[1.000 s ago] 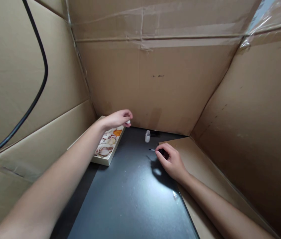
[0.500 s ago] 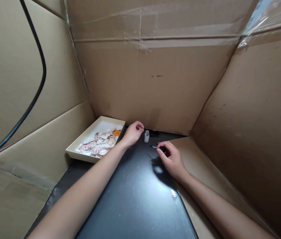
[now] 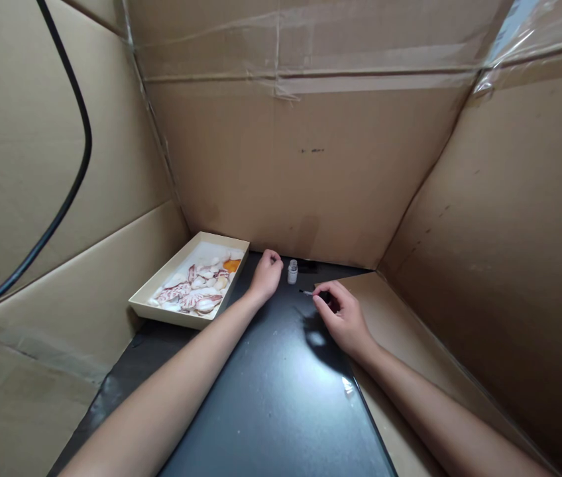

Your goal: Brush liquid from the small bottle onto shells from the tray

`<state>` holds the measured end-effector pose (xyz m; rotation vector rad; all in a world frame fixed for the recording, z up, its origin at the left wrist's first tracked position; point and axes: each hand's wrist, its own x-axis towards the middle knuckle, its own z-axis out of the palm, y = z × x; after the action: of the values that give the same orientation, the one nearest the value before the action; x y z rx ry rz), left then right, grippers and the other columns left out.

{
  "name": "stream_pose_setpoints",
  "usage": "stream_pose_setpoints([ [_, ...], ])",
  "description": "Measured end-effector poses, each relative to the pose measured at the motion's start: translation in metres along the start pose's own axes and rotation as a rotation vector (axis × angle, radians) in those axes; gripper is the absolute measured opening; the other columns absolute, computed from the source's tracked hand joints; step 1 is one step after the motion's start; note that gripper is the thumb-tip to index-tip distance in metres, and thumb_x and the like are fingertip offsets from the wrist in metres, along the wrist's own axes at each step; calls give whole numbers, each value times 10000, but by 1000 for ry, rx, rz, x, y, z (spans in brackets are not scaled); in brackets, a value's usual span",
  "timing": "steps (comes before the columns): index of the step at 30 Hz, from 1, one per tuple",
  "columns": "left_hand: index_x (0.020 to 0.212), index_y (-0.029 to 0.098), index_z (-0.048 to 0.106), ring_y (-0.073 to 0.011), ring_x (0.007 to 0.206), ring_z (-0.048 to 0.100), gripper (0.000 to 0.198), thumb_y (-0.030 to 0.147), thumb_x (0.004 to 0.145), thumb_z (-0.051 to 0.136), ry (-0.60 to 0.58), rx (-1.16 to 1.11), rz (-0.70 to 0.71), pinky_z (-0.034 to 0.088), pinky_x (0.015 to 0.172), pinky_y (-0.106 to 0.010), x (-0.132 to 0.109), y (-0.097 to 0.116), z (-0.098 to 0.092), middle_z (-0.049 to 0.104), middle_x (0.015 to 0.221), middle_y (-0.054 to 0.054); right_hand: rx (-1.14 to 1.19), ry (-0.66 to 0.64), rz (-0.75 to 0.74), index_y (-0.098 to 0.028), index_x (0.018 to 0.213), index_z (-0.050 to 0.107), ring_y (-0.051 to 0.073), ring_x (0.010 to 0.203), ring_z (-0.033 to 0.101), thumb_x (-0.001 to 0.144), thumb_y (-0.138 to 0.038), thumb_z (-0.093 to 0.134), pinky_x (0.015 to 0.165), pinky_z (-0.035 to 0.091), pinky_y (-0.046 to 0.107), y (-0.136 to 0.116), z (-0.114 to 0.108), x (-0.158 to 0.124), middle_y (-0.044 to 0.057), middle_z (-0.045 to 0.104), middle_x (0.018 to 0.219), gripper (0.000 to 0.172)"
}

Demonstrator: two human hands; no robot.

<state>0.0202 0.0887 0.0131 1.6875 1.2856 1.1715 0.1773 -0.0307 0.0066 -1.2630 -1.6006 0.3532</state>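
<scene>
My right hand (image 3: 343,315) pinches the dark cap of a small brush (image 3: 307,292), whose thin tip points left above the black table. Just to the left of the brush tip, a small clear glass bottle (image 3: 292,272) with a pale label stands upright and uncapped. My left hand (image 3: 267,275) is beside the bottle, apart from it, with its fingers curled together; whatever they may hold is hidden. Left of that hand lies a shallow cream tray (image 3: 144,308) of seashells (image 3: 196,288), white and reddish-striped, with an orange piece (image 3: 232,265) near its right side.
Cardboard walls (image 3: 291,192) enclose the black table (image 3: 266,397) at the back and both sides. A flat cardboard sheet (image 3: 400,331) lies along the right under my forearm. A black cable (image 3: 87,132) hangs down the left wall.
My left hand has drawn back slightly towards me and left, its fingers curled closer. The right hand with the brush stays nearly still.
</scene>
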Motion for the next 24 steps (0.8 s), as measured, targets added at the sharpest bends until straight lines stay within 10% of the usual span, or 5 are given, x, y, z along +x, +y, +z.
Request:
stream_pose_setpoints([
  [5,1141,191,493,-213,1036,520,376,238,768,512,-150,330,101,405,949,-354,-9,-6,-1,480,1141,-85,5,57,30,-191,867,613,129,629,476,867,-294,540,579,390,254,2,-1,1,26,575,843,126],
  [24,1000,236,546,-168,782,536,210,299,821,456,-397,715,507,459,750,-298,-28,9,5,479,955,-30,45,221,45,-192,935,570,172,757,540,929,-348,474,631,383,276,4,-4,1,29,592,854,183],
])
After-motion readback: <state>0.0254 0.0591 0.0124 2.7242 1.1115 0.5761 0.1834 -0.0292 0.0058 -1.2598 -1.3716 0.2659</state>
